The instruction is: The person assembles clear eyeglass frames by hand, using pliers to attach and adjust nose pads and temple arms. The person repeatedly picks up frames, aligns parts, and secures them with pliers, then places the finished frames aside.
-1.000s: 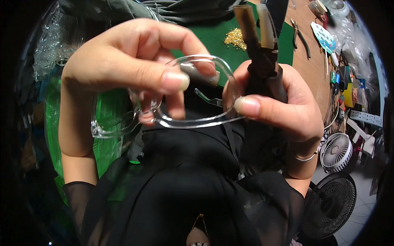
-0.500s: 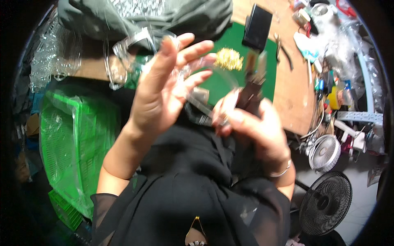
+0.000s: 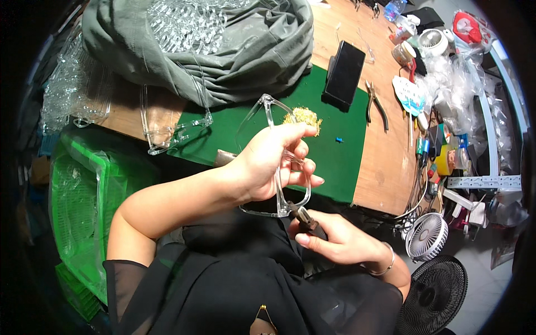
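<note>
My left hand [image 3: 262, 167] is closed around a clear plastic glasses frame [image 3: 279, 192], raised over the near edge of the green mat [image 3: 329, 178]. One lens rim shows below its fingers and a clear arm reaches up past the thumb. Closed on a dark brown hand tool [image 3: 308, 223], my right hand [image 3: 349, 240] is just below. The tool's tip meets the frame's lower corner or is very near it; I cannot tell if they touch. A heap of small gold-coloured pieces [image 3: 304, 117] lies on the mat beyond my left hand. Another clear glasses frame [image 3: 181, 133] rests at the mat's left.
A grey-green cloth bag [image 3: 262, 61] full of clear frames stands at the back left. A black phone [image 3: 344, 75] and pliers [image 3: 375, 107] lie to the right, with a tiny blue piece [image 3: 339, 139] nearer. A green crate [image 3: 78, 206] stands left; fans [image 3: 427, 237] stand right.
My left hand has turned from spread fingers to a grip on the glasses frame. My right hand has moved lower and swung the brown tool down to the frame's lower corner.
</note>
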